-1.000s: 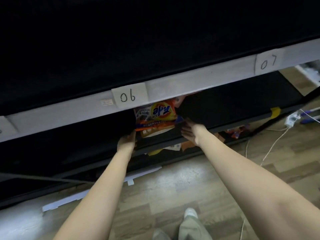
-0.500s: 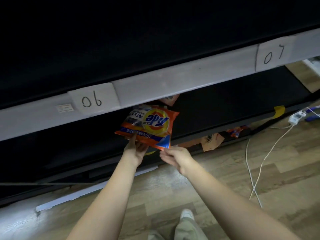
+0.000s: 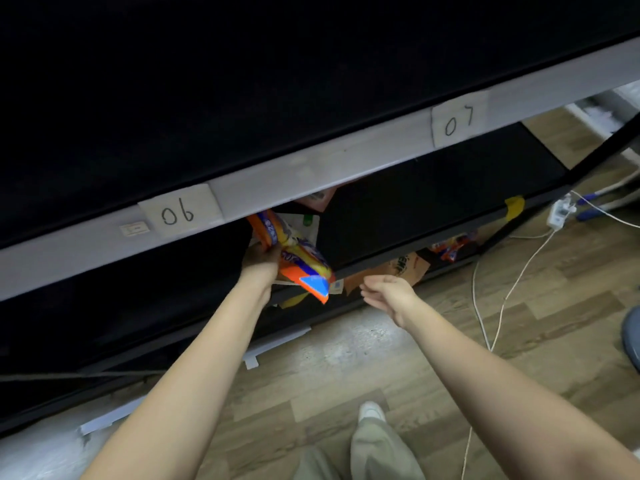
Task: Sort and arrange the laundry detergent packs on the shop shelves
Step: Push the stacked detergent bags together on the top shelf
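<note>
Nearest, shoe: a white shoe [image 3: 371, 411] and a pale trouser leg [image 3: 377, 452] stand on the wooden floor [image 3: 346, 386], well in front of the 06 label.
Right hand: the right hand [image 3: 389, 296] hangs free in front of the lower shelf edge, down and to the right of the 06 label; its fingers [image 3: 372, 299] are loosely curled, close together, and hold nothing.
Left hand: the left hand [image 3: 259, 263] sits straight below the 06 label, gripping the detergent pack; its fingers are hidden behind the pack, so I cannot tell how they lie.
Detergent pack: the orange detergent pack [image 3: 298, 258], with blue and yellow print, is tilted and creased, just below and to the right of the 06 label; its blue corner sticks out past the lower shelf edge toward the right hand, not touching it.
Lower shelf: the dark lower shelf [image 3: 433, 206] runs beneath the 06 label and away to the right; a pale pack [image 3: 304, 223] and an orange pack [image 3: 317, 199] lie on it just behind the held pack.
Bottom level: further orange packs [image 3: 450, 245] and a brown packet [image 3: 401, 268] show under the lower shelf, right of the 06 label.
Cables: a white power strip [image 3: 559, 214] and white cables [image 3: 502, 299] lie on the floor far right of the 06 label.
Labels: the 06 label [image 3: 178, 213] is stuck on the white shelf rail [image 3: 311, 171]; a 07 label [image 3: 459, 121] sits further right on the same rail.
</note>
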